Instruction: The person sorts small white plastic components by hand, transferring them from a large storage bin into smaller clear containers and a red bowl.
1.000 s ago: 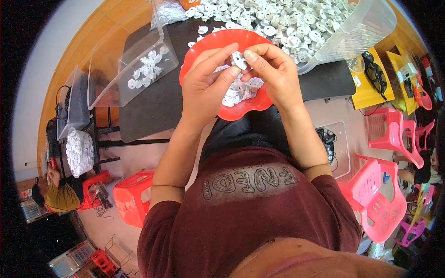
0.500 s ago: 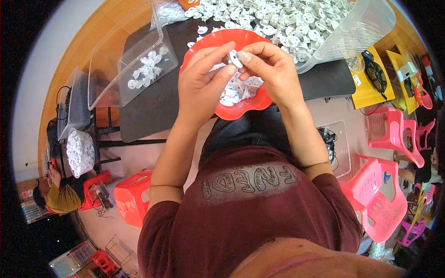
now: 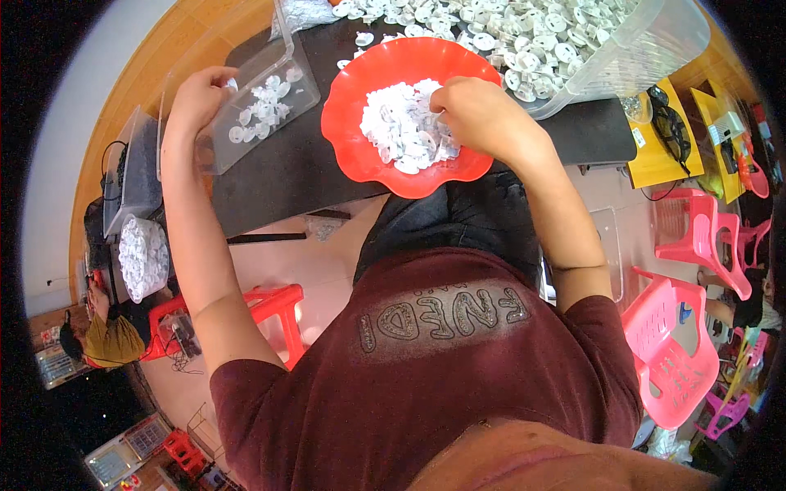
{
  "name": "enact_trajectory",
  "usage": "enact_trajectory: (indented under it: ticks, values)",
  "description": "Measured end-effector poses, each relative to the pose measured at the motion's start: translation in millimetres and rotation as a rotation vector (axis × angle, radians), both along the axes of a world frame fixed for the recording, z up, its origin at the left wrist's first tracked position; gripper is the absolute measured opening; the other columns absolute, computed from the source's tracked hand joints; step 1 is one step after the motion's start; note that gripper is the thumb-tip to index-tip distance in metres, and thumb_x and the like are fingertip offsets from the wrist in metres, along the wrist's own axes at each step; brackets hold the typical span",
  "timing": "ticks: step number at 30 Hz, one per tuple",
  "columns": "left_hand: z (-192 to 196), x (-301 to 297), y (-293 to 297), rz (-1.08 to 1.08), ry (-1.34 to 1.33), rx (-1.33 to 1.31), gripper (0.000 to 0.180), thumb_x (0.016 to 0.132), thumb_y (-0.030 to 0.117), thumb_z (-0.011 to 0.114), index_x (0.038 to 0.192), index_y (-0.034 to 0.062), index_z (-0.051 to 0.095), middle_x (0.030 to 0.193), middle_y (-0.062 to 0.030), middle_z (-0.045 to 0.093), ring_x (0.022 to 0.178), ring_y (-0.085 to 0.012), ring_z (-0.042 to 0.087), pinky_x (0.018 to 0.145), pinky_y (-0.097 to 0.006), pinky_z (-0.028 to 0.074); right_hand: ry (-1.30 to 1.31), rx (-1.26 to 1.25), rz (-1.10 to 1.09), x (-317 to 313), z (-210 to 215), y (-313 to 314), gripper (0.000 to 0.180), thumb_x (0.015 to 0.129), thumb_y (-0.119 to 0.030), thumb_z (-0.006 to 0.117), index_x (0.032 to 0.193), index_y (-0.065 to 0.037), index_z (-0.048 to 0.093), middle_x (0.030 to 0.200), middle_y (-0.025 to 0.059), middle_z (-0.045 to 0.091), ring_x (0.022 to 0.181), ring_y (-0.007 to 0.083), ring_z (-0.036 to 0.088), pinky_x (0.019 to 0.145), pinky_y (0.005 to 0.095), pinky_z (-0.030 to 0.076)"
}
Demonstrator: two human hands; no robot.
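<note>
My left hand (image 3: 199,100) is over the clear plastic bin (image 3: 219,155) at the left, its fingers pinched on a white round plastic part (image 3: 232,84). Below and beside it, several similar white parts (image 3: 264,110) lie on the bin's bottom. At the centre, my right hand (image 3: 483,119) reaches over the rim of a red scalloped bowl (image 3: 348,123). Its fingers are curled down among small white plastic pieces (image 3: 401,123) heaped in the bowl; the fingertips are partly hidden, and I cannot make out what they hold.
A large clear bin (image 3: 647,57) lies tipped at the back right, white parts spread before it on the black table (image 3: 270,192). A white-filled tub (image 3: 143,258) stands at the left. Red stool (image 3: 282,315) and pink chair (image 3: 671,348) flank me. A person (image 3: 115,340) is at far left.
Both hands were together over the bowl, holding a white round part. The left hand has swung left to the clear bin with a part; the right has dropped into the bowl's pieces.
</note>
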State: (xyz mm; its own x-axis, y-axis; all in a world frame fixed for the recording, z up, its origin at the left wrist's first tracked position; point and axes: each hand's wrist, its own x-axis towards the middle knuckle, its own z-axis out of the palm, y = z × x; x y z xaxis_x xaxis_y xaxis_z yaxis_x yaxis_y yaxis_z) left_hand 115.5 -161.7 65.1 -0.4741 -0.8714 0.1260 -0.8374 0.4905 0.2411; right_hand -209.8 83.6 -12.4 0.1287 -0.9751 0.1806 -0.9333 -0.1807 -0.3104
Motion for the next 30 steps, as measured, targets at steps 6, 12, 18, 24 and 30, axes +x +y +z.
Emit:
enact_trajectory:
  ticks: [6, 12, 18, 24, 30]
  values:
    - [22.8, -44.7, 65.5, -0.159, 0.222, -0.305, 0.029, 0.084, 0.016, 0.065, 0.112, 0.0085, 0.068, 0.103, -0.0143, 0.068, 0.093, -0.0263, 0.066, 0.084, -0.033, 0.051, 0.169, 0.134, 0.048, -0.5, -10.1, -17.7, 0.018, 0.074, -0.005, 0.063, 0.091, -0.001, 0.066, 0.086, 0.0198, 0.065, 0.087, 0.0359, 0.063, 0.076, 0.0444, 0.050]
    - [-54.3, -118.4, 131.3, -0.686, 0.201, -0.106, 0.025, 0.084, 0.018, 0.064, 0.101, 0.0005, 0.067, 0.098, -0.0167, 0.066, 0.095, -0.0321, 0.063, 0.083, -0.039, 0.050, 0.052, 0.111, 0.021, -1.9, -10.6, -17.6, 0.013, 0.077, -0.008, 0.063, 0.087, -0.001, 0.067, 0.084, 0.0185, 0.066, 0.083, 0.0355, 0.064, 0.075, 0.0433, 0.050]
    - [-81.2, -135.9, 127.8, -0.622, -0.052, 0.047, 0.032, 0.079, 0.020, 0.066, 0.103, -0.0016, 0.066, 0.096, -0.0192, 0.065, 0.094, -0.0347, 0.061, 0.085, -0.044, 0.048, -0.247, -0.109, -0.023, -6.6, 4.0, -3.4, 0.016, 0.078, -0.010, 0.065, 0.090, -0.001, 0.069, 0.085, 0.0170, 0.068, 0.079, 0.0343, 0.065, 0.073, 0.0388, 0.052]
    - [-75.6, -140.3, 132.5, -0.587, 0.132, 0.055, 0.032, 0.078, 0.018, 0.068, 0.104, 0.0001, 0.066, 0.091, -0.0185, 0.065, 0.090, -0.0325, 0.063, 0.081, -0.040, 0.050, -0.592, -0.110, -0.166, -8.0, 8.4, 10.4, 0.020, 0.082, -0.019, 0.068, 0.093, -0.003, 0.071, 0.077, 0.0150, 0.068, 0.066, 0.0256, 0.066, 0.065, 0.0338, 0.053]
    - [-70.5, -134.4, 151.6, -0.442, 0.853, 0.613, 0.032, 0.083, 0.008, 0.070, 0.113, -0.0001, 0.062, 0.106, -0.0104, 0.064, 0.101, -0.0194, 0.063, 0.089, -0.031, 0.050, -1.019, -0.090, -0.111, 4.3, 14.5, 23.7, 0.015, 0.085, -0.011, 0.069, 0.096, -0.001, 0.071, 0.072, 0.0045, 0.068, 0.060, 0.0072, 0.061, 0.058, 0.0235, 0.051]
